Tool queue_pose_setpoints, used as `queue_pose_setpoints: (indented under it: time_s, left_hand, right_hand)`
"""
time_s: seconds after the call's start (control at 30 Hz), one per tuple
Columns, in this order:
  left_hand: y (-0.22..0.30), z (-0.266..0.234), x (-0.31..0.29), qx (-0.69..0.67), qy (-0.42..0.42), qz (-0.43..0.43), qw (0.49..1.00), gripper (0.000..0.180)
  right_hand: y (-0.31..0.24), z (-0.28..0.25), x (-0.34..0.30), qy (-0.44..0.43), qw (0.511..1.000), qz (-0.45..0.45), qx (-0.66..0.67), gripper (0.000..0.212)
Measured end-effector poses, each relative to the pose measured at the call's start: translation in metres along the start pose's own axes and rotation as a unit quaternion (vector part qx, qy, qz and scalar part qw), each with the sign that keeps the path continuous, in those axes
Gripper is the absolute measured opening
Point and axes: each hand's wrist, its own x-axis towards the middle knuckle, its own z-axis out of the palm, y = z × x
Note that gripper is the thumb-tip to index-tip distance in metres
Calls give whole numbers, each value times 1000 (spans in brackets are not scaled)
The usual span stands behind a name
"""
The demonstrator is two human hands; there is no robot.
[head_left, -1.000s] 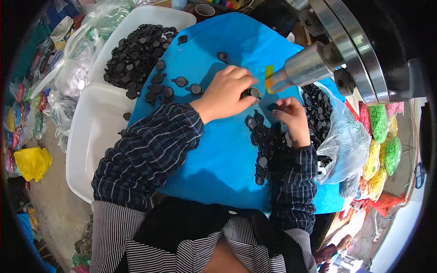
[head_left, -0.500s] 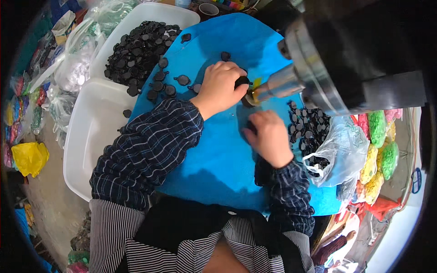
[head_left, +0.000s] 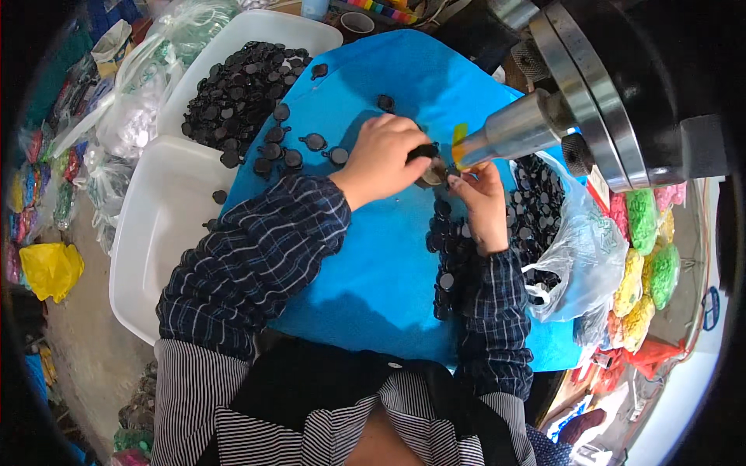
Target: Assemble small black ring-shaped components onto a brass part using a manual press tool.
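My left hand [head_left: 381, 159] is closed with thumb and fingers around a black round piece [head_left: 422, 153], beside the tip of a machine's metal spindle [head_left: 505, 132]. A scrap of yellow tape [head_left: 459, 144] sticks to that tip. Just under it, a dull round metal seat [head_left: 432, 172] shows partly between my hands. My right hand [head_left: 480, 200] pinches at the seat's right side; what its fingertips hold is too small and covered to make out. Several black discs with small tabs [head_left: 314, 141] lie left of my left hand, on the blue cloth [head_left: 365, 264].
A white bin [head_left: 326, 35] heaped with black discs stands far left, a second white bin [head_left: 128, 256] nearer. Black discs lie in a row [head_left: 444, 268] by my right forearm. A clear plastic bag [head_left: 594, 248] holds more discs at right. The machine head [head_left: 598, 85] overhangs the upper right.
My right hand has moved up and to the left, from above the row of discs to the metal seat, uncovering the row. The spindle has risen, moving up and right in view. My left hand stays nearly in place.
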Motion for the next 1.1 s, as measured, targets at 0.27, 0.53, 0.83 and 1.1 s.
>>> queue_pose_setpoints:
  time_s: [0.27,0.53,0.83,1.1]
  left_hand:
    - [-8,1,-3,0,38,-19,999,26]
    - [-8,2,-3,6,36,-23,999,26]
    - [-8,2,-3,4,34,-32,999,27]
    - [-4,1,0,4,28,-33,999,27]
  right_hand:
    - [4,4,11,6,998,-23,-53,25]
    - [7,7,13,55,998,-14,-42,25]
    - [8,2,17,27,999,20,-13,18]
    - [15,-18,15,38,998,-49,-24,13]
